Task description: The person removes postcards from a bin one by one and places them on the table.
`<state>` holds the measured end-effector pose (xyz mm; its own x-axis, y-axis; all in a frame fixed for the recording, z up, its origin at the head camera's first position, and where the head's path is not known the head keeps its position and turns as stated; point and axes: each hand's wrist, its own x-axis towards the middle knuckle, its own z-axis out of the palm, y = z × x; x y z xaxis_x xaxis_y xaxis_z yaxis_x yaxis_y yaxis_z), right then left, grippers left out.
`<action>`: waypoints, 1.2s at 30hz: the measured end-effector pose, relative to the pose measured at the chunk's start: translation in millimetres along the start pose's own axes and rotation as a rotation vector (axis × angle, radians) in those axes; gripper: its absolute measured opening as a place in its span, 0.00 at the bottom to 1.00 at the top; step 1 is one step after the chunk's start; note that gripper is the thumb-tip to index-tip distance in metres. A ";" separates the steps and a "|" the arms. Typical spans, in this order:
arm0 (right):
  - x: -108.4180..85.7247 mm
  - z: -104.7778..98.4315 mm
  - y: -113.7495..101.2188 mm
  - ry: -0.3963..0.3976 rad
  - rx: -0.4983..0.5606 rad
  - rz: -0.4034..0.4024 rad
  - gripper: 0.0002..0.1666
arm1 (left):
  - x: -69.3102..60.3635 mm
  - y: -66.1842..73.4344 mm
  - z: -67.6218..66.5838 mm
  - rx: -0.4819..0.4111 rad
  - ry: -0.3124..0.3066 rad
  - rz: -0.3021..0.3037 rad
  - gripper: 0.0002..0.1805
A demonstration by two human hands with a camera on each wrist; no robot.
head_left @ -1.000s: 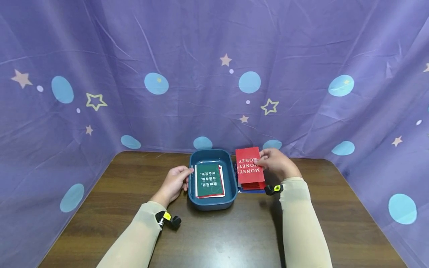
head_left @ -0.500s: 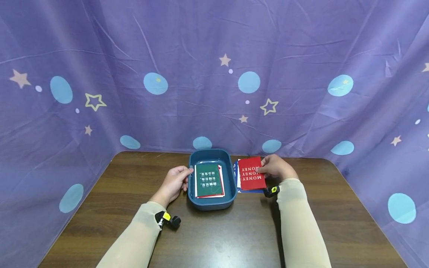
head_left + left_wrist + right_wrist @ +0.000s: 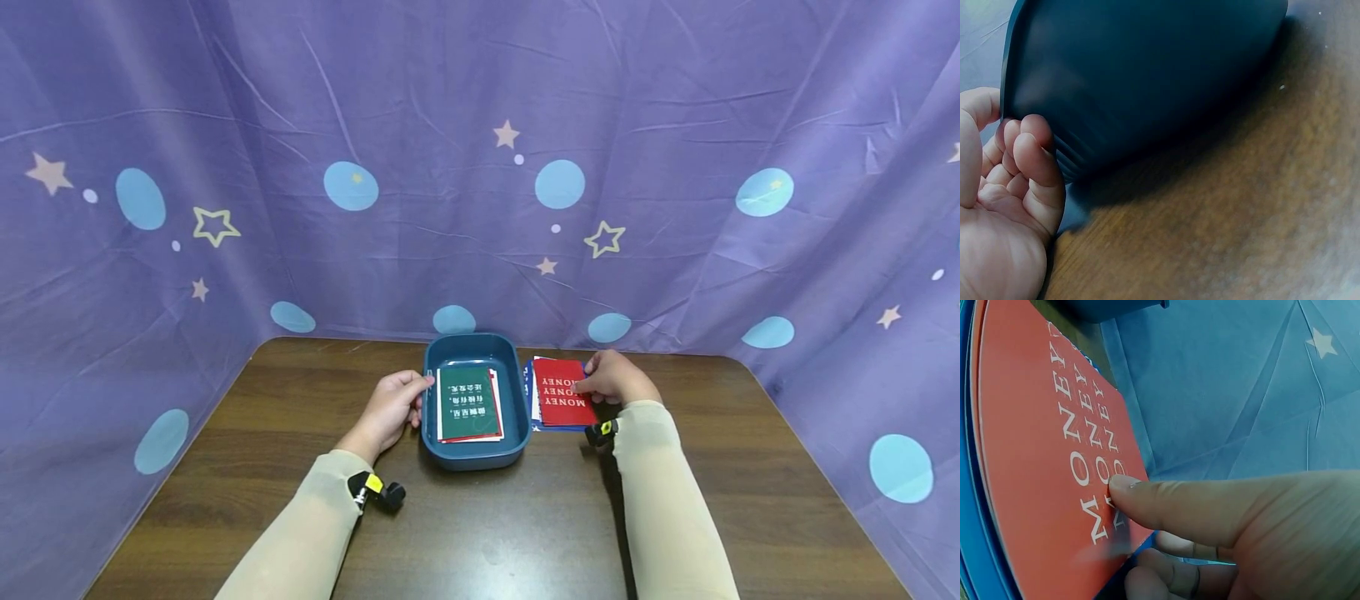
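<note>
A blue rectangular basin (image 3: 474,460) stands at the middle of the table, with a pile of cards in it. The top one is a green card (image 3: 467,427) with white writing; white and red edges show beneath it. My left hand (image 3: 386,410) grips the basin's left wall, the thumb at the rim and the fingers curled against the outside. Right of the basin lies a stack with a red card (image 3: 558,412) reading MONEY on top. My right hand (image 3: 621,382) pinches its right edge, thumb on the face; the fingertips are partly hidden. Blue and white cards (image 3: 528,385) show underneath.
A wooden table (image 3: 480,533) carries everything. A purple curtain (image 3: 450,208) with stars and blue dots hangs along the table's back and sides. The stack lies close to the basin's right wall.
My right hand has lowered the red card onto the stack, drawing it slightly nearer, and then shifted a little left. The left hand and the basin have stayed in place.
</note>
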<state>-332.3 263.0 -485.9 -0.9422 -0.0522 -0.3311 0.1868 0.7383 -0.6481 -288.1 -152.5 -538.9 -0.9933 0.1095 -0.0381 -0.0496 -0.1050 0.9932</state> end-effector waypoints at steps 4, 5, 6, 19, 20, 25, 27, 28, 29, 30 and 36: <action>-1.5 -4.1 2.6 -0.023 0.061 -0.003 0.25 | -0.1 -0.4 -0.6 0.000 0.000 -0.001 0.17; -2.5 -5.9 3.6 -0.022 0.075 -0.005 0.26 | -0.2 -0.2 -0.6 0.002 -0.003 0.000 0.17; -3.7 -8.2 4.4 -0.020 0.091 -0.003 0.27 | -0.2 0.1 -0.8 0.003 -0.006 0.000 0.17; -14.8 -23.5 -21.6 0.045 0.349 -0.133 0.21 | 0.4 -0.8 -1.6 -0.005 0.002 -0.001 0.16; -16.2 -24.1 -24.1 0.048 0.361 -0.142 0.21 | 0.4 -0.3 -1.4 0.001 0.000 -0.002 0.16; -23.7 -24.3 -39.9 0.056 0.298 -0.205 0.24 | 0.5 -1.1 -0.9 -0.003 0.003 -0.008 0.17; -26.1 -21.1 -48.4 0.054 0.250 -0.232 0.29 | 0.5 -1.6 -1.0 -0.009 0.000 -0.010 0.17; -27.3 -19.1 -52.6 0.054 0.227 -0.247 0.32 | 0.6 -1.4 -0.9 -0.008 -0.005 -0.009 0.16; -28.5 -16.5 -56.9 0.049 0.213 -0.256 0.34 | 0.6 -1.4 -0.7 -0.009 -0.008 -0.010 0.16; -29.8 -13.5 -61.4 0.045 0.204 -0.264 0.37 | 0.5 -1.4 -0.5 -0.008 -0.010 -0.009 0.16; -36.8 9.2 -88.0 0.016 0.157 -0.296 0.39 | 0.3 -1.9 0.4 -0.008 -0.005 -0.004 0.16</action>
<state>-311.5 193.8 -423.0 -0.9660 -0.2374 -0.1025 -0.0563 0.5801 -0.8126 -288.2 -151.9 -540.7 -0.9925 0.1146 -0.0416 -0.0546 -0.1126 0.9921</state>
